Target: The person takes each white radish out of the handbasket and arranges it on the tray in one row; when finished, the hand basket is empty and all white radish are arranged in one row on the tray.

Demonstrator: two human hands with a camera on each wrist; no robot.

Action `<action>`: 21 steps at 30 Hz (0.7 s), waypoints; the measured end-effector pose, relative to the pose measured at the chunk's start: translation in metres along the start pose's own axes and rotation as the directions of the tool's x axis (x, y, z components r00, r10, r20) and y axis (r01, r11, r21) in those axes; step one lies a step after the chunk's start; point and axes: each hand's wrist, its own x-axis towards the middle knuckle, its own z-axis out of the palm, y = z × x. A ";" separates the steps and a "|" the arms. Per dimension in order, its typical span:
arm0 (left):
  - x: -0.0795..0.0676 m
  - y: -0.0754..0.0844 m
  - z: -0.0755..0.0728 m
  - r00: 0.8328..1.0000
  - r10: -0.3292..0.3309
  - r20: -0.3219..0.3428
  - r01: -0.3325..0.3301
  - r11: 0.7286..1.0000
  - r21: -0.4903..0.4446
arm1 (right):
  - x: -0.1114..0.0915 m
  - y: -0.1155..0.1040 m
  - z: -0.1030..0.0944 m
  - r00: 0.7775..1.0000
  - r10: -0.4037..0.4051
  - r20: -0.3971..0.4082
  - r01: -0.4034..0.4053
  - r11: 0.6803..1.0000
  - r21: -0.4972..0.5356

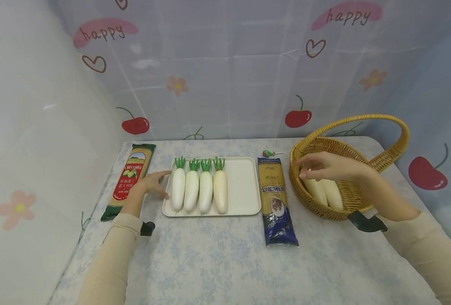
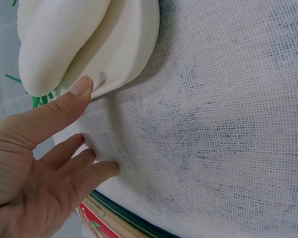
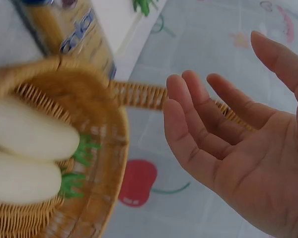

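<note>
Several white radishes (image 1: pixel 205 192) with green tops lie side by side on the left part of a white tray (image 1: pixel 244 186). My left hand (image 1: pixel 154 184) is at the tray's left edge; in the left wrist view its thumb (image 2: pixel 79 89) meets the rim, fingers loosely bent and holding nothing. Over the wicker basket (image 1: pixel 303 192) hovers my right hand (image 1: pixel 326 166), empty, its fingers gently curved. Two more white radishes (image 3: pixel 30 131) lie inside that basket, partly hidden below the hand in the head view.
A blue-and-yellow pasta packet (image 1: pixel 276 199) lies between tray and basket, with a small lollipop (image 1: pixel 269 153) behind it. Left of the tray is a green-ended pasta packet (image 1: pixel 131 173) with a red label. The basket's handle (image 1: pixel 397 123) arches high at the right.
</note>
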 end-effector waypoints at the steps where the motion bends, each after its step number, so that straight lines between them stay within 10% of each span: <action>1: 0.000 0.000 0.000 1.000 -0.001 -0.001 0.001 1.000 -0.001 | -0.002 0.004 -0.003 1.000 0.020 0.004 -0.020 1.000 -0.009; 21: -0.001 0.001 -0.001 1.000 -0.005 0.005 0.005 1.000 0.007 | -0.009 0.081 -0.022 0.966 0.215 -0.142 -0.228 0.970 -0.084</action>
